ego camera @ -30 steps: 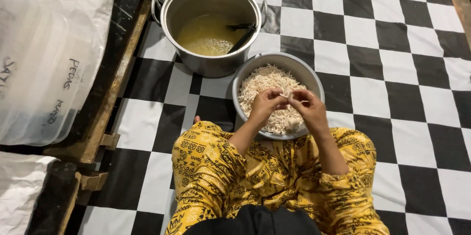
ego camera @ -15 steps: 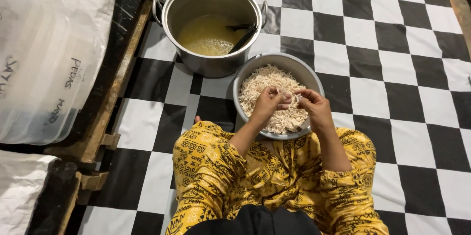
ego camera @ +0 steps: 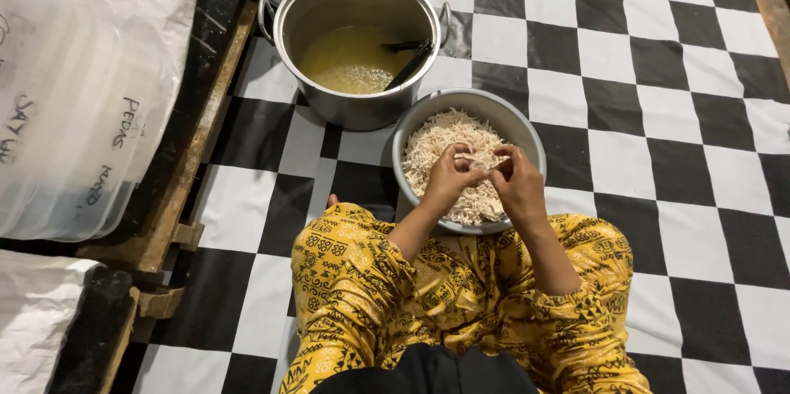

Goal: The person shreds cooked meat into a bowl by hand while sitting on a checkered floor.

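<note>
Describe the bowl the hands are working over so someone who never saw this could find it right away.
On the black-and-white checkered floor, look just in front of the person's yellow patterned knees. There sits a round grey metal bowl heaped with pale shredded strands, under the left hand and right hand. Unlike the taller steel pot behind it, it has no handles or yellow liquid.

Both hands meet over the bowl (ego camera: pixel 527 127); the pot (ego camera: pixel 355 110) stands behind it.

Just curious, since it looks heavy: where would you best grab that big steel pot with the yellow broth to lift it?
Probably by the two side handles of the pot, one at its left rim, one at its right, coming in from both sides. It stands upright and open, holding liquid.
</note>
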